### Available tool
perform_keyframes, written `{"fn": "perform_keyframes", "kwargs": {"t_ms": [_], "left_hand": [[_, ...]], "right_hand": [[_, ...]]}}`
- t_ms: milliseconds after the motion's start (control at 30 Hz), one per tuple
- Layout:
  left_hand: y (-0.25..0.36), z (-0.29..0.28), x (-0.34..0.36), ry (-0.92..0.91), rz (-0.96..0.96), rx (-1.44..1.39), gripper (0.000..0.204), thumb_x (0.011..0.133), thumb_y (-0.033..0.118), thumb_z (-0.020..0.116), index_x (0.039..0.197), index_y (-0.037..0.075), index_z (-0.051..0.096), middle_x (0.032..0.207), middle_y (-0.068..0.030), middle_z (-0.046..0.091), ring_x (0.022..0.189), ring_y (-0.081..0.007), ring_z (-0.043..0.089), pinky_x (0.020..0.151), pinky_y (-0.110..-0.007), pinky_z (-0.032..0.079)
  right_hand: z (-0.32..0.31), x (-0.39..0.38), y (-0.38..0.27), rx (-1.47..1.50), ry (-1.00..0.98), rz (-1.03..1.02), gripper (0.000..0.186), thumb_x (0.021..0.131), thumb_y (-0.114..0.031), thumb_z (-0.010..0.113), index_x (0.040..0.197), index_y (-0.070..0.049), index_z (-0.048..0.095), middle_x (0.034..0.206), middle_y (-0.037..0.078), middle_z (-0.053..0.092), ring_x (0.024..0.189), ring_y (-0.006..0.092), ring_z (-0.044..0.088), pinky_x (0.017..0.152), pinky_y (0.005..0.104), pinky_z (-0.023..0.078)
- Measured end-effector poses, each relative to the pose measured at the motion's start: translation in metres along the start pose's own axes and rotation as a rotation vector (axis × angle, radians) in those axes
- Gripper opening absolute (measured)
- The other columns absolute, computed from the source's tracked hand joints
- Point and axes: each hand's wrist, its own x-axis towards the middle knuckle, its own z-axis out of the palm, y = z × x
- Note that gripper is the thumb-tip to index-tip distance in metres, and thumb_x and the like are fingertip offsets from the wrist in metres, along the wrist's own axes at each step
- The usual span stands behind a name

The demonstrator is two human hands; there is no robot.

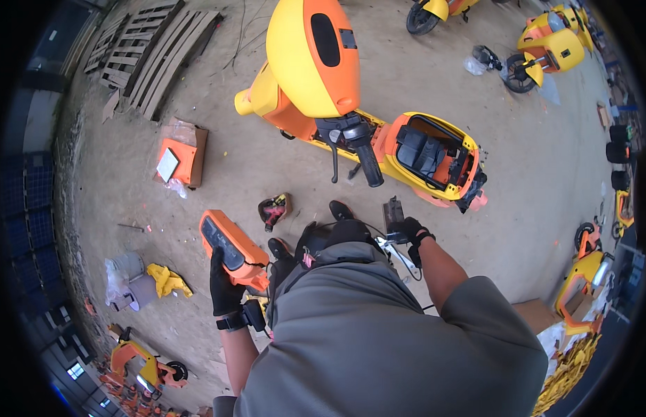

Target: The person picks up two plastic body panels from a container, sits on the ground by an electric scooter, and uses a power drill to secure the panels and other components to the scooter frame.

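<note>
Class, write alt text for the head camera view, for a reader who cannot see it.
Seen from above, a person in a grey shirt holds an orange dashboard panel in the gloved left hand and a small dark part in the gloved right hand. A yellow and orange scooter with its seat compartment open stands just ahead on a dusty concrete floor.

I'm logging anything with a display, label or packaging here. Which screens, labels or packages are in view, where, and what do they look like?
Dashboard panel: held in the left hand; orange housing, dark blank oblong screen.
Cardboard box: on the ground at left; brown, orange part inside, pale sheet on top.
Label: on the scooter's front panel; small dark rectangle.
Small dark block: in the right hand.
</note>
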Motion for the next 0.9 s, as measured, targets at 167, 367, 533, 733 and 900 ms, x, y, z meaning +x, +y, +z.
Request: {"fn": "perform_keyframes", "kwargs": {"t_ms": [167, 367, 533, 733, 900], "left_hand": [[-0.026, -0.043, 0.011, 0.085, -0.21, -0.389, 0.077, 0.075, -0.01, 0.067, 0.142, 0.004, 0.032, 0.136, -0.0143, 0.046, 0.123, -0.0258, 0.05, 0.102, -0.037, 0.043], [-0.066, -0.117, 0.009, 0.04, -0.292, -0.681, 0.045, 0.098, 0.004, 0.042, 0.142, 0.005, 0.033, 0.138, -0.0094, 0.046, 0.123, -0.0237, 0.05, 0.102, -0.036, 0.044], [-0.12, -0.179, -0.007, 0.055, 0.047, -0.102, 0.068, 0.081, -0.012, 0.055, 0.143, 0.006, 0.032, 0.135, -0.0112, 0.049, 0.12, -0.0228, 0.053, 0.101, -0.035, 0.044], [-0.162, -0.213, -0.002, 0.134, 0.029, -0.03, 0.057, 0.085, -0.005, 0.057, 0.139, 0.002, 0.039, 0.13, -0.0114, 0.054, 0.117, -0.0204, 0.055, 0.098, -0.033, 0.046], [-0.173, -0.198, 0.039, 0.068, -0.419, -1.112, 0.042, 0.096, 0.027, 0.056, 0.128, 0.0, 0.05, 0.12, -0.0084, 0.06, 0.109, -0.0181, 0.06, 0.093, -0.032, 0.049]], "right_hand": [[0.021, -0.038, -0.026, -0.053, -0.002, 0.04, 0.062, 0.066, -0.047, 0.076, 0.102, 0.003, 0.066, 0.088, 0.012, 0.071, 0.075, 0.0214, 0.068, 0.067, 0.0339, 0.052], [0.082, -0.043, -0.039, 0.076, 0.11, -0.067, 0.046, 0.072, -0.037, 0.078, 0.094, 0.002, 0.066, 0.079, 0.01, 0.068, 0.065, 0.0182, 0.066, 0.059, 0.0318, 0.052], [0.123, -0.078, -0.059, -0.085, 0.261, -0.084, 0.052, 0.072, -0.038, 0.078, 0.099, 0.003, 0.063, 0.087, 0.011, 0.068, 0.073, 0.0186, 0.065, 0.063, 0.0344, 0.051], [0.131, -0.108, -0.097, -0.992, 0.466, -0.579, 0.029, 0.083, -0.019, 0.062, 0.107, -0.003, 0.06, 0.1, 0.012, 0.066, 0.077, 0.022, 0.062, 0.063, 0.034, 0.048], [0.136, -0.159, -0.163, -0.168, 0.242, -0.465, 0.025, 0.087, -0.014, 0.063, 0.11, -0.002, 0.062, 0.09, 0.0, 0.064, 0.079, 0.0091, 0.059, 0.068, 0.0256, 0.047]]}}
